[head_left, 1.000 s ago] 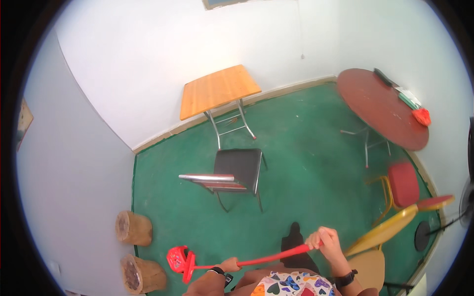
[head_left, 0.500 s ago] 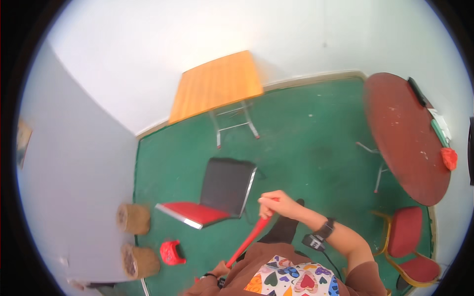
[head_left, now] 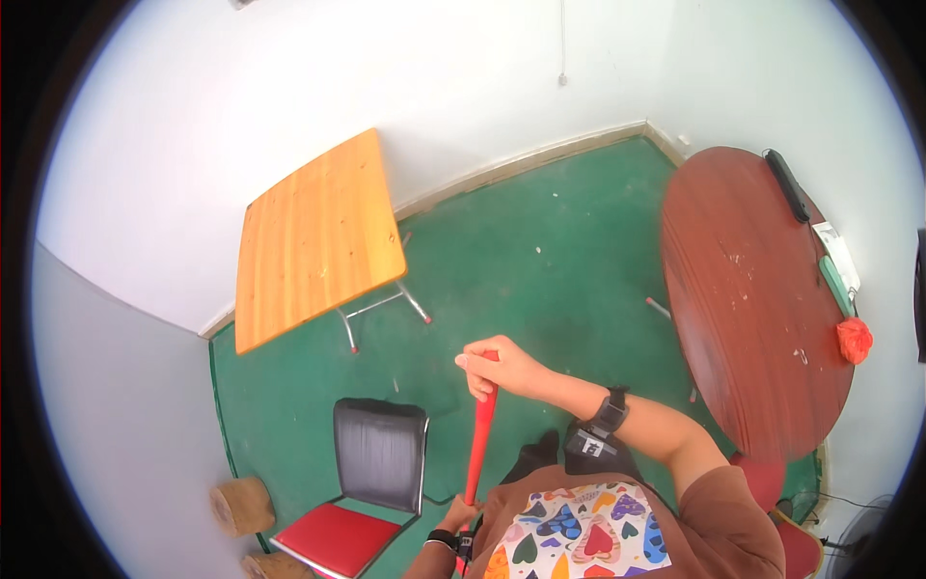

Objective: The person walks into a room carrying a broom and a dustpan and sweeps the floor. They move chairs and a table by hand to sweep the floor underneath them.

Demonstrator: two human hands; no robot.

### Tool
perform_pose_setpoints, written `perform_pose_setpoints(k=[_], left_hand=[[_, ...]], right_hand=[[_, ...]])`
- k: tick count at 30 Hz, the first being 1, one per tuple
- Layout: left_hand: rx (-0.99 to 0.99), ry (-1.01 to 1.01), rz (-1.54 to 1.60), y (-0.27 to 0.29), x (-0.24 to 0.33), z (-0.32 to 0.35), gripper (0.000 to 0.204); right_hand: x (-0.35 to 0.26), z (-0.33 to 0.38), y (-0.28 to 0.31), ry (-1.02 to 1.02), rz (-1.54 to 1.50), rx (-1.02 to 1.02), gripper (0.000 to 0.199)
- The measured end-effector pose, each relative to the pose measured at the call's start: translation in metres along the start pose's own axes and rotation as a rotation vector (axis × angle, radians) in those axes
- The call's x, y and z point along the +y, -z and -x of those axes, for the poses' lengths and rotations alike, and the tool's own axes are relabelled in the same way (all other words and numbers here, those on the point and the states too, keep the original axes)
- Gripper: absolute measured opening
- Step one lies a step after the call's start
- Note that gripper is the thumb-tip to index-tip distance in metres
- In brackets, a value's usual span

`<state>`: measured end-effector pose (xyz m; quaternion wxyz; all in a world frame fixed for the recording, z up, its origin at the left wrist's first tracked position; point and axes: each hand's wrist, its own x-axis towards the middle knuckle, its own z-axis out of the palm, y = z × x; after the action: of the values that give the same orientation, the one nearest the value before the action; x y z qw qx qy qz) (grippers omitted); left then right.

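Note:
A long red pole (head_left: 478, 439) slants up in front of my body, its lower end out of sight. Near the top, my right hand (head_left: 500, 369) is closed around it. Lower down, my left hand (head_left: 457, 518) wraps the same pole close to my shirt, partly hidden by the pole and my body. What sort of tool the pole belongs to does not show. Beside my left arm stands a chair (head_left: 382, 449) with a black back and red seat. Bands with small black devices sit on both wrists.
A wooden folding table (head_left: 323, 246) stands by the far wall on the left. To the right is an oval dark-red table (head_left: 752, 299) bearing a black long object, a green item and a red crumpled bag (head_left: 855, 341). Round stools (head_left: 242, 506) and a red chair (head_left: 796, 550) flank me.
My view has swung to the right, so the tables and black-backed chair appear further left. The pole stands more upright, both hands still on it. A red thing on the floor has left view.

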<state>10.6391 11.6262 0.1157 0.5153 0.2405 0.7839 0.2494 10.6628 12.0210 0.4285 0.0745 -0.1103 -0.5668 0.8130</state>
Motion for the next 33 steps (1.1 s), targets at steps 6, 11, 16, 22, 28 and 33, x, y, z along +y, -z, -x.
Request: perform_pose_setpoints(k=[6,11,16,22,28,33], left_hand=[[-0.060,-0.039,0.100,0.033,0.181,-0.131,0.037],[-0.211,-0.214,0.005,0.060,0.338,-0.287,0.038],[-0.253,-0.371,-0.036,0.060,0.512,-0.364,0.037],[-0.152,-0.804,-0.267,-0.018,0.693,-0.510,0.027],[-0.101,-1.114,-0.430,-0.072,0.873,-0.627,0.036],[-0.320,-1.346,-0.324,-0.145,1.000,-0.705,0.041]], right_hand=[[-0.068,-0.083,0.135,0.137,-0.142,-0.028,0.033],[-0.161,-0.136,0.272,0.360,-0.214,-0.009,0.033],[-0.249,-0.107,0.376,0.523,-0.281,0.074,0.033],[-0.286,-0.013,0.506,0.956,-0.037,0.774,0.036],[-0.317,0.041,0.611,1.177,-0.004,0.912,0.036],[-0.337,0.048,0.690,1.171,0.350,0.956,0.042]])
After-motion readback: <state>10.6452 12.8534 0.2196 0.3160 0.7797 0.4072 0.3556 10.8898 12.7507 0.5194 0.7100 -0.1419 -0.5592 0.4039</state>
